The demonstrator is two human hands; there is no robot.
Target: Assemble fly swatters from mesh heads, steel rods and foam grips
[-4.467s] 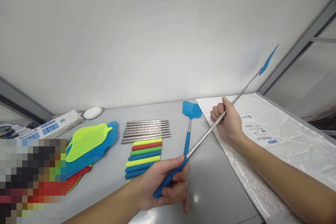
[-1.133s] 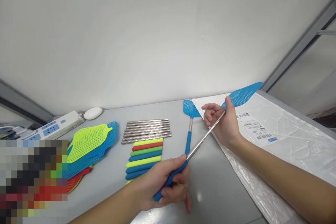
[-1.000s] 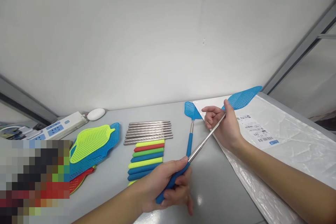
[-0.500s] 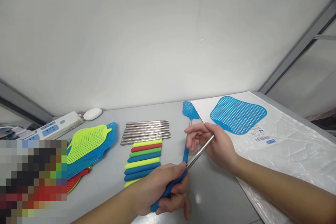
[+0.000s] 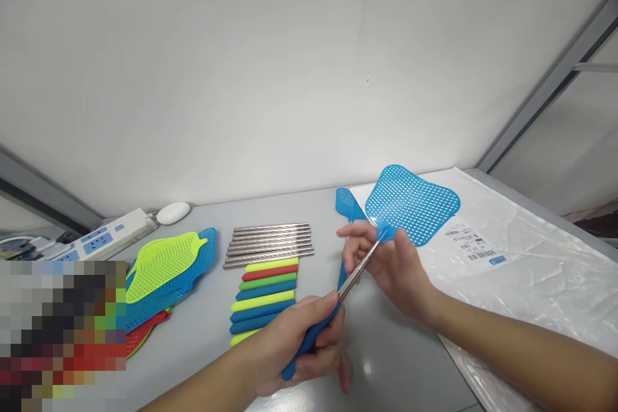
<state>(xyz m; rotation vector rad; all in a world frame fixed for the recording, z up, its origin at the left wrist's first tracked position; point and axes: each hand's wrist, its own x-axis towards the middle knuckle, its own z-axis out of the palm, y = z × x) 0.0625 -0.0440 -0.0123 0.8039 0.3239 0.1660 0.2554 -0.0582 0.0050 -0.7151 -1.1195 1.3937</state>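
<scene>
A fly swatter (image 5: 410, 203) with a blue mesh head and a metal rod slants across the middle. My left hand (image 5: 309, 341) is wrapped around its blue grip. Behind the rod, just below the head, my right hand (image 5: 393, 273) has its fingers apart and its thumb raised beside the neck of the swatter. Another blue fly swatter (image 5: 348, 204) lies on the table beyond my hands, partly covered by them. Left of my hands lie a row of metal rods (image 5: 268, 246) and a row of coloured grips (image 5: 268, 291), whose nearest pieces my left hand partly hides.
Loose yellow-green, blue and red swatter heads (image 5: 168, 264) overlap at the left. Behind them are a power strip (image 5: 103, 238) and a white oval object (image 5: 174, 212). A white plastic bag with a label (image 5: 512, 283) covers the table's right side, and a pale wall rises behind.
The swatter head has shifted left and tilted, bringing its neck into view. My right fingers have moved from around the rod's upper end to a looser, more open pose behind it.
</scene>
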